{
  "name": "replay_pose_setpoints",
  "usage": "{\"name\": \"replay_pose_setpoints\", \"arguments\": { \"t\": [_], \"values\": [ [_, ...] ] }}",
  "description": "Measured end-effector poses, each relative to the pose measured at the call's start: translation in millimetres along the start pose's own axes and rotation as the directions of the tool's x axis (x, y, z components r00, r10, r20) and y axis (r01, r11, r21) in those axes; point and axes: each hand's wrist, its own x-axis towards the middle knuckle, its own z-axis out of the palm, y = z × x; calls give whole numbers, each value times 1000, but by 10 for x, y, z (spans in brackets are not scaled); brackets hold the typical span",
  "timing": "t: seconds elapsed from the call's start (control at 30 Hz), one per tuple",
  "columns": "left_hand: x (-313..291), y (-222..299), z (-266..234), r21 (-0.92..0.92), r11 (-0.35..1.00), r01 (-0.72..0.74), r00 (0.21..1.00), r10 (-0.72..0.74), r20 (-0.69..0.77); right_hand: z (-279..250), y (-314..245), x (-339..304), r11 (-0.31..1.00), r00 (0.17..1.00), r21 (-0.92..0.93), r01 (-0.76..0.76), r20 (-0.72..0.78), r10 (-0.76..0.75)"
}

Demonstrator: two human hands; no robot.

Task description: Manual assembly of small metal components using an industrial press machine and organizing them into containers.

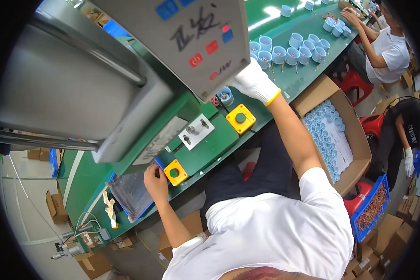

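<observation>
Head view, pale-blue cup (226,99), round, open-topped

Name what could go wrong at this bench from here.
The bare left hand is right beside a yellow button box, so a stray nudge might press its green button.
The gloved right hand is partly hidden by the control panel and near crowded blue cups; it could knock one over.

Right glove (257,83) partly behind control panel (196,39)
</observation>
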Motion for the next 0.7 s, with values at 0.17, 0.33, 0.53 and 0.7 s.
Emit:
{"name": "replay_pose_setpoints", "arguments": {
  "t": [0.17, 0.33, 0.53, 0.7],
  "values": [
    [-43, -195, 38, 33, 998, -52, 997, 53, -49, 177, 67, 408, 992, 980, -40, -122, 152, 127],
    [-27, -156, 24, -36, 999, 23, 1000, -24, -7, 1195, 726, 1189, 815, 924, 477, -330, 339, 175],
    [52, -34, 123, -26, 999, -24, 1000, 24, 2, 1616, 1350, 1430, 975, 588, 145, -171, 809, -17],
    [-83, -154, -1, 36, 999, -36, 998, 38, -55, 1531, 1180, 1175, 985, 753, 104, -135, 657, 33]
  ]
}}
